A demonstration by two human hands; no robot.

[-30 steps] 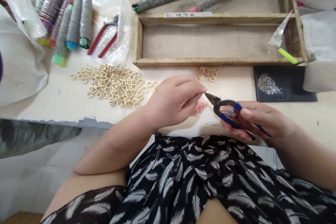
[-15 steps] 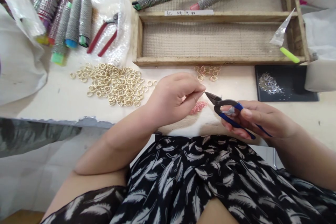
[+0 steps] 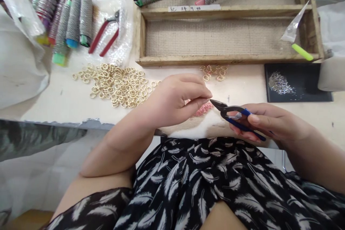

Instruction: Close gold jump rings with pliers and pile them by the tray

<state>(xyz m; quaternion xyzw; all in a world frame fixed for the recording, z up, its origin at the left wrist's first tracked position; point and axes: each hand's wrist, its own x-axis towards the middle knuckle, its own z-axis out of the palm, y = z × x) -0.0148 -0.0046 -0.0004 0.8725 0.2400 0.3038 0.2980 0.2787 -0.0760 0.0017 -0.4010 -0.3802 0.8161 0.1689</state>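
Held blue-handled pliers (image 3: pixel 224 108) near the front edge of the pale counter (image 3: pixel 239 86), with the right hand (image 3: pixel 258 122) in a closed grip around the handles. Pointed their narrow tips at the left hand (image 3: pixel 182 99), with that grip pinched at thumb and forefinger; could not tell the content of the pinch. Had bare space rightward to the black tray (image 3: pixel 309 82), but little ahead, before small rings (image 3: pixel 214 68) beside the wooden box (image 3: pixel 223 59). Showed less of one handle than half a second earlier. Spread gold rings (image 3: pixel 121 82) to the left, above pale tiles (image 3: pixel 45 178).
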